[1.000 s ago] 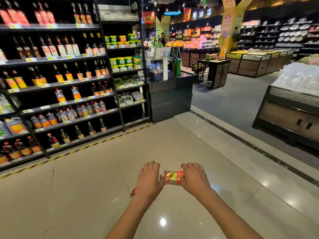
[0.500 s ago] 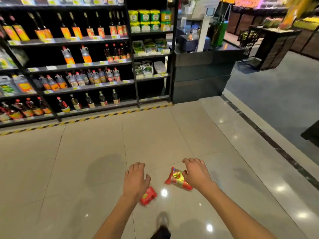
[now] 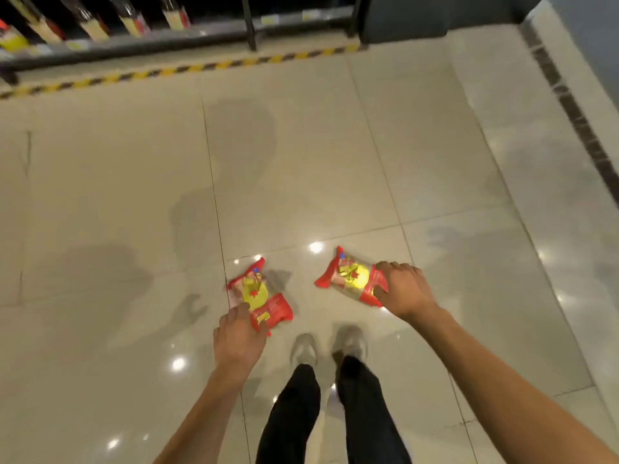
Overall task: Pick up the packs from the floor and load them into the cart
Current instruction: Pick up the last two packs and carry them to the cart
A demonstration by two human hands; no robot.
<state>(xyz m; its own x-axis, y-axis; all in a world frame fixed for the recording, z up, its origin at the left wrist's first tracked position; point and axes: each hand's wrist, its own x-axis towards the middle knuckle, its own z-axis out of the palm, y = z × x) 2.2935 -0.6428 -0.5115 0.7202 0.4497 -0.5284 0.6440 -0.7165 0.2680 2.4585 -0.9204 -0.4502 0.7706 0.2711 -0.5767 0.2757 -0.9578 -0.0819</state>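
I log glossy beige tiled floor (image 3: pixel 335 155) with ceiling-light glints, yellow-and-black hazard tape strip (image 3: pixel 187 69) along dark metal shelf base (image 3: pixel 134 50), blurred bottles with pale labels (image 3: pixel 93 26) above, dark speckled border strip (image 3: pixel 576 122) at right, two pale blurred shoes (image 3: pixel 328 346), black trouser legs (image 3: pixel 335 416).

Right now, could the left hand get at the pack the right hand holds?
Probably yes: bare floor separates them, but the left hand already grips its own pack, while the right hand holds the other pack.
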